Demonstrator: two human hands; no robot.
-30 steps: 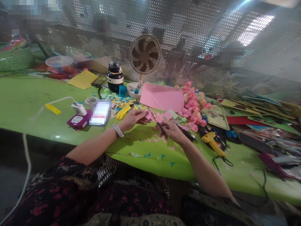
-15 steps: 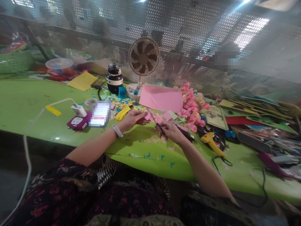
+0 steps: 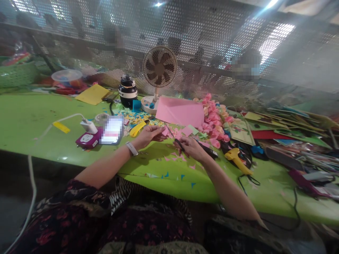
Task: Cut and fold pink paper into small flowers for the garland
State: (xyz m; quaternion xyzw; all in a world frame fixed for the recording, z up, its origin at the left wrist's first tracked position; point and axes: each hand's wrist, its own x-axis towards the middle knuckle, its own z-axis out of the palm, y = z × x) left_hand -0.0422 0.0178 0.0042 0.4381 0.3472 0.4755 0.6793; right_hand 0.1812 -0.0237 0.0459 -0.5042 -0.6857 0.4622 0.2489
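Observation:
My left hand (image 3: 150, 135) is closed in a pinch on a small piece of pink paper (image 3: 165, 131). In my right hand (image 3: 191, 147) are black-handled scissors (image 3: 179, 144), their blades pointing up and left toward that paper. Whether the blades touch it is too small to tell. Pink paper scraps (image 3: 174, 155) lie on the green table below the hands. Behind them a large pink sheet (image 3: 180, 111) leans near the fan base, with a heap of pink paper petals (image 3: 213, 120) to its right. A yellow-handled tool (image 3: 138, 129) lies beside my left hand.
A small fan (image 3: 159, 67) and a black jar-shaped bottle (image 3: 128, 91) stand at the back. Left are a phone (image 3: 112, 130) and a purple power socket (image 3: 88, 139) with a white cable. Right lie a yellow glue gun (image 3: 238, 160) and stacked coloured sheets (image 3: 280, 127).
The view has shifted slightly. Both hands keep nearly the same position, with the paper and the scissors still held.

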